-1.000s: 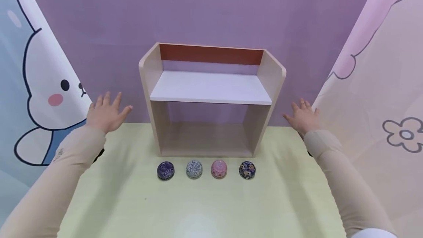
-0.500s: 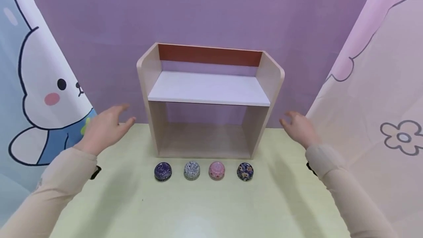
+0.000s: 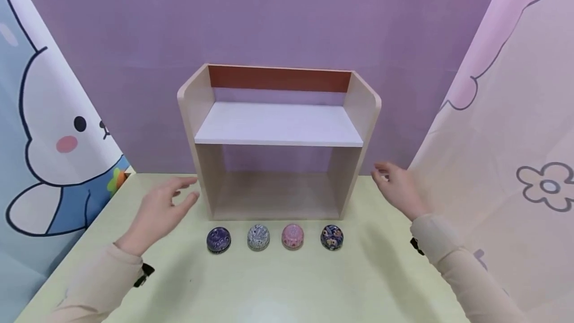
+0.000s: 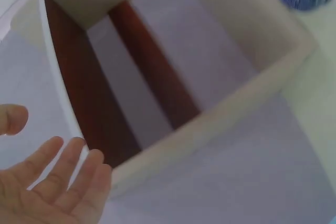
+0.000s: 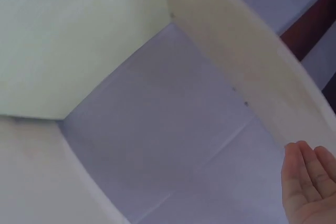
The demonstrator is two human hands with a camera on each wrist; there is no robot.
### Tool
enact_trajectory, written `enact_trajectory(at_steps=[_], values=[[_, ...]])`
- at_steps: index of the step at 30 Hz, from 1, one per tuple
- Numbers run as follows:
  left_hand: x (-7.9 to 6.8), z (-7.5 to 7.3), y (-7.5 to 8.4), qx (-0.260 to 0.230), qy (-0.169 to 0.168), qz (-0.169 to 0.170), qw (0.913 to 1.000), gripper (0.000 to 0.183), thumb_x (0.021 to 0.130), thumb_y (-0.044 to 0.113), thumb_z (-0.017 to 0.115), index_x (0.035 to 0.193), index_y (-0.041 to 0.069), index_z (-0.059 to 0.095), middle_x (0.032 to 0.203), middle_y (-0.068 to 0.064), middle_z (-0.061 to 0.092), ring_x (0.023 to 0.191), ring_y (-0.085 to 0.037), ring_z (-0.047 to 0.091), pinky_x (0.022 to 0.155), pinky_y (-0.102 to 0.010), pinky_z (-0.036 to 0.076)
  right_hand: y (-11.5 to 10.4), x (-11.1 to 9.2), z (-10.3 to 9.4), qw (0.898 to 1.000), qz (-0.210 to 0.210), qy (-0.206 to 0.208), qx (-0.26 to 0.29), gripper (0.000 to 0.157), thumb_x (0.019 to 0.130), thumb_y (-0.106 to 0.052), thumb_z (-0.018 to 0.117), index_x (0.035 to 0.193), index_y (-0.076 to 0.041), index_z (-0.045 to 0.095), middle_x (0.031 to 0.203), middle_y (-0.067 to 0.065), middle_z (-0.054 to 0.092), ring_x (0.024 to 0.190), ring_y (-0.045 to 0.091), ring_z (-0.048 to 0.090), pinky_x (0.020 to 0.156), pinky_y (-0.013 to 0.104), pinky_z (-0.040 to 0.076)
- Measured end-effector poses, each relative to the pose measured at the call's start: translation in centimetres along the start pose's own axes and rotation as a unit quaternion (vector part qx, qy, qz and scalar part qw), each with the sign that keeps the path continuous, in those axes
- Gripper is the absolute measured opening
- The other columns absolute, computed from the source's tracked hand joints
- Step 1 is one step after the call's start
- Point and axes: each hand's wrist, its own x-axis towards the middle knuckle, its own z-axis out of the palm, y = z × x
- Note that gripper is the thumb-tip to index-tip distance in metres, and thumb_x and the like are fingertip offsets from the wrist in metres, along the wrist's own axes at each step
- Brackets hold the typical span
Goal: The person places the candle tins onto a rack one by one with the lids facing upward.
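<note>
My left hand (image 3: 158, 212) hovers to the left of a small two-tier shelf (image 3: 278, 139), fingers loosely bent and holding nothing. My right hand (image 3: 399, 188) is apart from the shelf's right side, its fingers relaxed and nothing in them. Small round patterned tins stand in a row in front of the shelf: a dark purple tin (image 3: 218, 240) nearest my left hand, a blue-and-white tin (image 3: 258, 237), a pink tin (image 3: 292, 236) and a dark blue flowered tin (image 3: 332, 237). In the left wrist view, the shelf (image 4: 210, 129) lies beyond my fingers.
The shelf stands on a pale yellow-green table (image 3: 269, 288), near its back edge. Behind is a purple cloth backdrop (image 3: 287, 14). A rabbit-printed curtain (image 3: 67, 173) hangs at left, a flower-printed curtain (image 3: 502, 113) at right.
Both hands had fingers spread; now they are loosely bent. The left hand came down and right towards the tins; the right hand shifted slightly left. The tins and shelf stayed in place.
</note>
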Motion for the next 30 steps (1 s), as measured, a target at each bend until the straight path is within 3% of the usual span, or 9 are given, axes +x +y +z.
enact_trajectory(at_steps=[6,13,22,30], values=[[-0.4,3.3,-0.3,-0.045,0.028,0.019,0.9984,0.032,0.091,0.017,0.052,0.119,0.003,0.057,0.118,-0.015,0.06,0.101,-0.031,0.058,0.079,-0.048,0.051,-0.6,-0.2,0.9,0.999,-0.006,0.027,0.028,0.037,0.093,-0.021,0.049,0.119,0.003,0.056,0.114,0.021,0.062,0.099,0.035,0.06,0.084,0.048,0.049],[-0.4,6.0,-0.5,-0.068,0.022,0.03,0.997,0.028,0.09,0.014,0.055,0.115,0.004,0.06,0.111,-0.011,0.064,0.096,-0.026,0.061,0.075,-0.043,0.052,-1.1,0.1,1.5,0.999,0.006,0.008,0.044,0.043,0.094,-0.026,0.047,0.127,0.003,0.05,0.123,0.022,0.057,0.106,0.037,0.058,0.089,0.049,0.047],[-0.3,7.7,-0.5,-0.099,0.008,0.028,0.9947,0.027,0.089,0.011,0.054,0.113,0.001,0.061,0.106,-0.01,0.065,0.091,-0.022,0.061,0.079,-0.042,0.052,-2.9,2.3,0.7,0.986,0.022,0.023,0.163,0.063,0.094,-0.032,0.048,0.144,-0.003,0.023,0.143,0.021,0.035,0.126,0.037,0.041,0.102,0.048,0.038],[-0.6,8.7,-0.4,-0.114,-0.009,0.017,0.9933,0.025,0.088,0.01,0.057,0.111,0.003,0.062,0.104,-0.009,0.066,0.091,-0.021,0.062,0.08,-0.04,0.053,-3.9,4.9,0.0,0.97,0.054,0.044,0.234,0.064,0.093,-0.035,0.051,0.144,-0.006,0.026,0.144,0.016,0.036,0.13,0.028,0.038,0.107,0.042,0.034]])
